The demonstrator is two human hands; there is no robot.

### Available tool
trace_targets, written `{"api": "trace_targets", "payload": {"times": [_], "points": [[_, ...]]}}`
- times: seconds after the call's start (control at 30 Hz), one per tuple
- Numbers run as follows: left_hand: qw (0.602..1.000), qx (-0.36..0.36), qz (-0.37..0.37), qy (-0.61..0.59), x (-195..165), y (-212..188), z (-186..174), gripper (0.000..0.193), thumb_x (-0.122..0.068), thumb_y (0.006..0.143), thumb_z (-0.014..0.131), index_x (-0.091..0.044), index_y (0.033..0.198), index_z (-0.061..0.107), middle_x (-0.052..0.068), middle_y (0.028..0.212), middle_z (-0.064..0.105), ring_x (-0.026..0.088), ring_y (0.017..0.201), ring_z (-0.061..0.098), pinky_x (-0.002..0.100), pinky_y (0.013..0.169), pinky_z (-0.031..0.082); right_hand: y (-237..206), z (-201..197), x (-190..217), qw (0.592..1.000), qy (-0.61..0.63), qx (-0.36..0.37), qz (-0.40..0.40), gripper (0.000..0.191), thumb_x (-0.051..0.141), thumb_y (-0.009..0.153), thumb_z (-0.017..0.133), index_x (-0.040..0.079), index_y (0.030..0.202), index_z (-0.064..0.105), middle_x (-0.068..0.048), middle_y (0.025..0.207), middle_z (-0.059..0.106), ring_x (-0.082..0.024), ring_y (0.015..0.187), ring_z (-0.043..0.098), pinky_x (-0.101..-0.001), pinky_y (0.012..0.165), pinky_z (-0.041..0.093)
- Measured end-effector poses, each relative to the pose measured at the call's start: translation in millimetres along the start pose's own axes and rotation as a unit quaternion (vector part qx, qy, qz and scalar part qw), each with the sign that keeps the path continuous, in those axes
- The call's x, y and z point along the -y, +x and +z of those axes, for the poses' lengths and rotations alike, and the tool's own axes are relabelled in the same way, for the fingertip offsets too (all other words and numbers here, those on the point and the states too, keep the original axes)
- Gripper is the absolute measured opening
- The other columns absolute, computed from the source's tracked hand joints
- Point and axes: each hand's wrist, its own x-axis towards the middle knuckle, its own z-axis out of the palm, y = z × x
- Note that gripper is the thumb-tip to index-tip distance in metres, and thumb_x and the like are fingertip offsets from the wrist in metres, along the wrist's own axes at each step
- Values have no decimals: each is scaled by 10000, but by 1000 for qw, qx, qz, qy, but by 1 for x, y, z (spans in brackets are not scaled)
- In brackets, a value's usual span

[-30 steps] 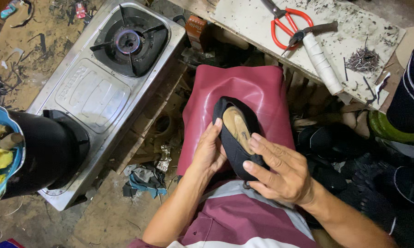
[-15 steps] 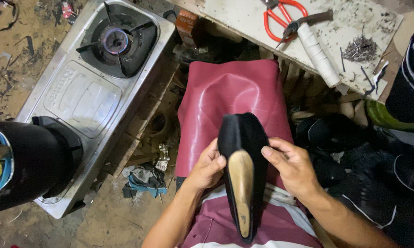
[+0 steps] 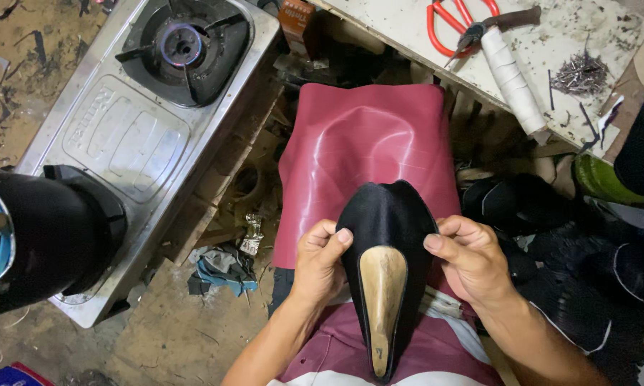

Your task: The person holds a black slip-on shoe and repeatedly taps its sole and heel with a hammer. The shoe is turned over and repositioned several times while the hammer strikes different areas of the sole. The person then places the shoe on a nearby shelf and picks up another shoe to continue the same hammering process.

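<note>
Dirt floor (image 3: 171, 343) littered with scraps lies under a cramped work spot, with a steel gas stove (image 3: 132, 136) on the left and a pale, stained counter (image 3: 543, 50) at the far right. Red-handled scissors (image 3: 454, 28), a hammer with a white-wrapped handle (image 3: 511, 82) and a small heap of nails (image 3: 583, 71) lie on that counter. One burner (image 3: 182, 46) of the stove sits at its far end, and a black pot (image 3: 46, 239) stands at its near end. Crumpled rags (image 3: 222, 268) lie on the floor just beside the stove.

A dark red leather sheet (image 3: 368, 150) is spread over the person's lap. On it, near the body, a black shoe upper (image 3: 386, 214) is stretched over a tan last (image 3: 382, 300), sole side up, the pointed end toward the person. The left hand (image 3: 322, 264) pinches the upper's left edge, its grip clamped there with the thumb on top. The right hand (image 3: 472, 261) does the same on the right edge, fingers curled and closed on the black material. Dark shoe pieces (image 3: 551, 229) are piled to the right.
</note>
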Motion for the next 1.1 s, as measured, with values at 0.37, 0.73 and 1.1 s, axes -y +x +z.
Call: {"api": "trace_targets", "payload": {"times": [0.37,0.73,1.1], "points": [[965,202,-133,-102,2,16,-7,479,-277,911,857,-58,1286,655,114,1280,699,235,1189,679,431,1057,545,34,9,26,975,-9,216,46,85,19,907,802,-13,931,728,-125,983,728,-215,912,669,-356,886,521],[886,341,-243,-201,13,14,34,1052,-690,747,813,35,1448,515,206,1312,649,328,1191,662,492,1120,504,37,29,23,976,76,162,126,111,45,927,757,1,1028,748,-132,885,737,-179,674,681,-335,556,556],[657,203,363,629,-94,100,67,672,-525,723,901,-40,1105,635,189,1237,673,341,1119,667,439,972,537,-39,43,24,591,-790,136,91,449,428,779,766,107,1062,629,-156,999,669,-388,834,693,-477,715,560]]}}
